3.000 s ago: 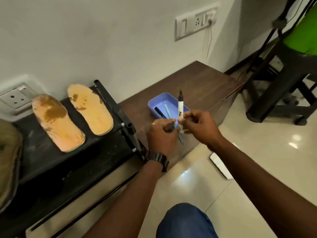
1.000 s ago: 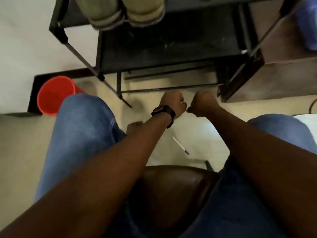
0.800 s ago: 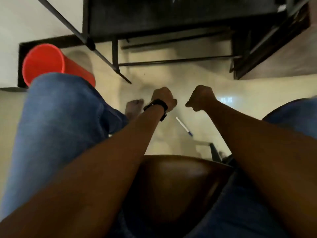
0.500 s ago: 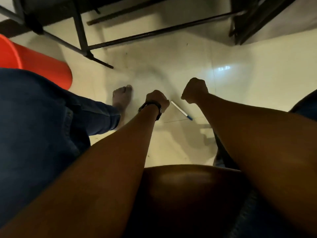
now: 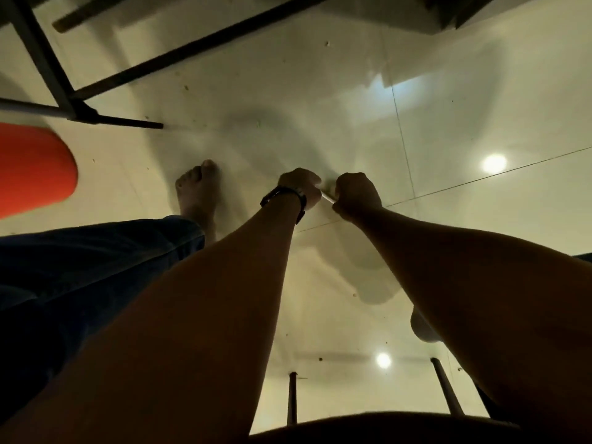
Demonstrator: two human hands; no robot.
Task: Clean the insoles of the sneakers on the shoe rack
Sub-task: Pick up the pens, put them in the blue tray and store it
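The person bends low from a brown seat [image 5: 384, 427], and both arms reach down to the tiled floor [image 5: 320, 91]. I think they lean this far because what they want is down on the floor, not up on the rack.

The left hand [image 5: 299, 187], with a dark watch [image 5: 282, 195] on its wrist, and the right hand [image 5: 355, 195] sit just beside each other. A thin white stick [image 5: 327, 197], maybe a pen, shows in the small gap between them and seems to touch both. The fingers of both hands are curled, with the backs of the hands facing up. I cannot tell if either grip is clamped on the stick or only close to it. I also cannot tell if the stick is on the floor or lifted.

A bare foot [image 5: 197, 190] stands flat to the left of the hands, likely to keep the person steady. A red bucket [image 5: 32, 168] is at the left edge.

Only the black legs of the shoe rack [image 5: 48, 59] show, far and to the left. The insoles are not in view, so I think the cleaning has to wait until the stick is picked up.
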